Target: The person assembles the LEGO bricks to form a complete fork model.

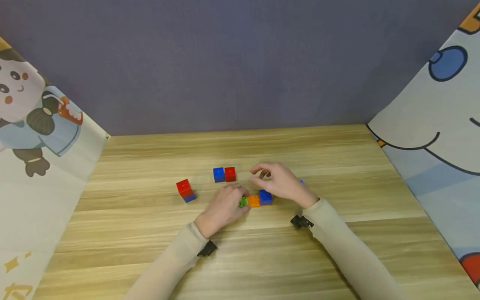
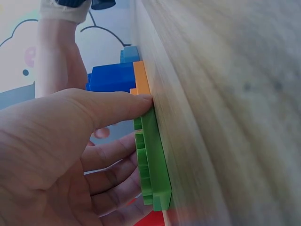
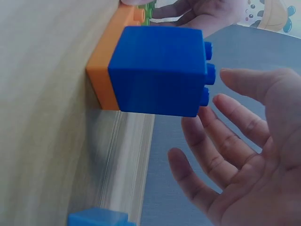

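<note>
On the wooden table, a flat green brick (image 2: 156,165) and a flat orange brick (image 1: 253,201) lie end to end. A taller blue block (image 1: 266,197) stands on the orange brick's right end, studs up. My left hand (image 1: 225,204) pinches the green brick, thumb on the near side by the seam with the orange one and fingers along the far side. Beside and above the blue block is my right hand (image 1: 279,183), holding nothing. In the right wrist view its loosely bent fingers (image 3: 216,162) spread near the blue block's studded top (image 3: 209,75).
Behind the left hand, a blue block (image 1: 218,175) and a red block (image 1: 230,174) stand side by side. To the left, another red block (image 1: 184,187) sits on a blue one (image 1: 190,198). A further blue block (image 3: 98,216) shows beyond the right hand. A grey panel (image 1: 240,66) rises behind the table.
</note>
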`<action>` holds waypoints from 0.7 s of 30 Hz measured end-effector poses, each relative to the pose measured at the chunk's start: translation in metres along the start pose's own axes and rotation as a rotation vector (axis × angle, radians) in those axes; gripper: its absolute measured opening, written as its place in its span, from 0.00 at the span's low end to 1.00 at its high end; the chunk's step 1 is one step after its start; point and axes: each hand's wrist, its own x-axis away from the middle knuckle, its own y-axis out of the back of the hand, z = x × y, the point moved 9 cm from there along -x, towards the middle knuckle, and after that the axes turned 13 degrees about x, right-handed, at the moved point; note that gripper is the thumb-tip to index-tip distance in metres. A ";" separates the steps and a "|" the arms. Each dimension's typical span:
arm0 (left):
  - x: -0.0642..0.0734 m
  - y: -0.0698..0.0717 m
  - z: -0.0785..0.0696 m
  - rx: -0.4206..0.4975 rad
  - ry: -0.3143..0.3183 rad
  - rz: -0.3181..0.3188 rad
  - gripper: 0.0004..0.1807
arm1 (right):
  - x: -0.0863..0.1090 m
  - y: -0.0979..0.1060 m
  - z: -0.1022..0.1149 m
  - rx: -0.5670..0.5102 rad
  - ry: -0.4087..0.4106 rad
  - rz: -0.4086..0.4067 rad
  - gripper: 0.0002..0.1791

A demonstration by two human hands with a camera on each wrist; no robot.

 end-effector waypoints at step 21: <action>0.000 -0.001 0.002 -0.007 -0.003 0.010 0.17 | -0.047 -0.006 0.012 0.157 0.062 0.066 0.19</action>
